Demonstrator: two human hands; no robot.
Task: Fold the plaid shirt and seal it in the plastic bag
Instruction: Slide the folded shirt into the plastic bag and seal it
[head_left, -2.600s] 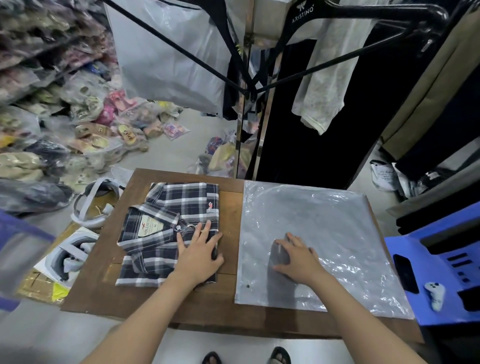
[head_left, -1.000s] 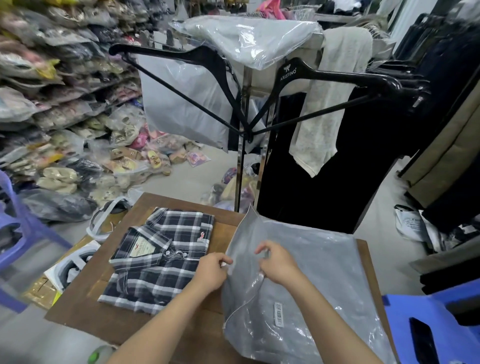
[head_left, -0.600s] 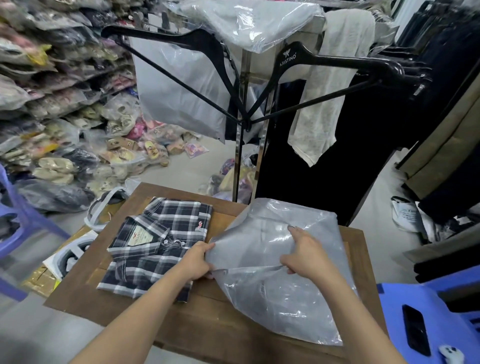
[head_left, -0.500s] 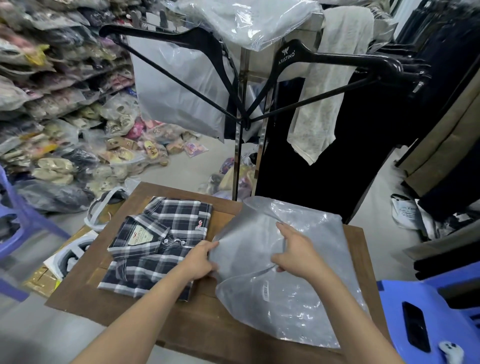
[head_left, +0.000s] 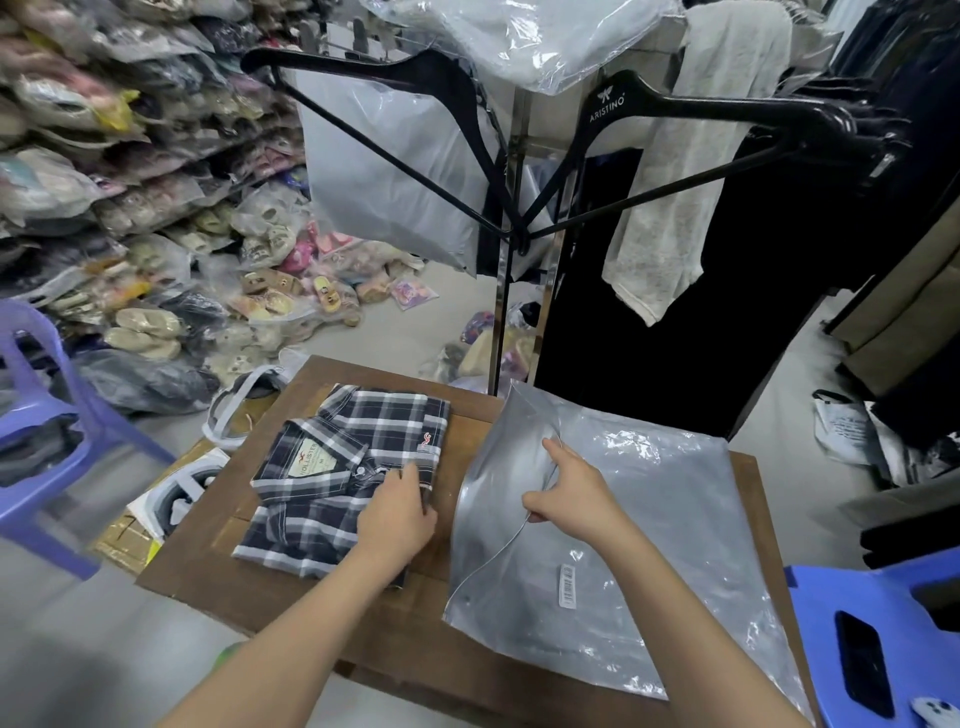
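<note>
A folded dark blue and white plaid shirt lies collar-up on the left half of a small wooden table. My left hand rests on the shirt's right edge, fingers curled down over it. A large grey plastic bag covers the table's right half, its open left edge lifted. My right hand pinches that upper edge of the bag's mouth and holds it up off the table.
A metal clothes rack with black hangers and dark garments stands just behind the table. Bagged slippers pile on the floor at left. A purple plastic chair is at far left, a blue stool at right.
The bag was picked up off the table and turned. My left hand let go of the bag and moved onto the shirt's right edge. My right hand now holds the bag's mouth open.
</note>
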